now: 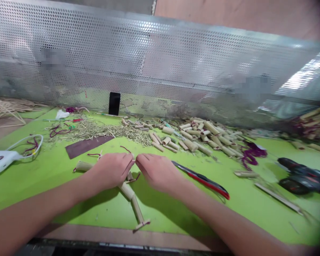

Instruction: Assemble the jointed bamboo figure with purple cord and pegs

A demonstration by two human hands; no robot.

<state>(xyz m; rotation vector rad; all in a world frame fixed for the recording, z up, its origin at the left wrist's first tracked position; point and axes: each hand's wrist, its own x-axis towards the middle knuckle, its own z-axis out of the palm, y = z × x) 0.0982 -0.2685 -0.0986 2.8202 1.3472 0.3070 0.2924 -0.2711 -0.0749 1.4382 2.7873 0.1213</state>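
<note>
Green worktable (24, 185), head view: jointed bamboo-tube figure (128, 191) lies under the hands, set narrowly together, its long axis slanting toward the person's front right. Left hand (110, 170) is nearer; right hand (157, 172) adjoins it. Grip unclear.

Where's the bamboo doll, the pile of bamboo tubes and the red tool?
Bamboo doll (128, 191), head view, on a tube in its lower part.
Bamboo tubes (200, 137), head view, near the middle of the pile.
Red tool (206, 182), head view, on its red handle.
</note>
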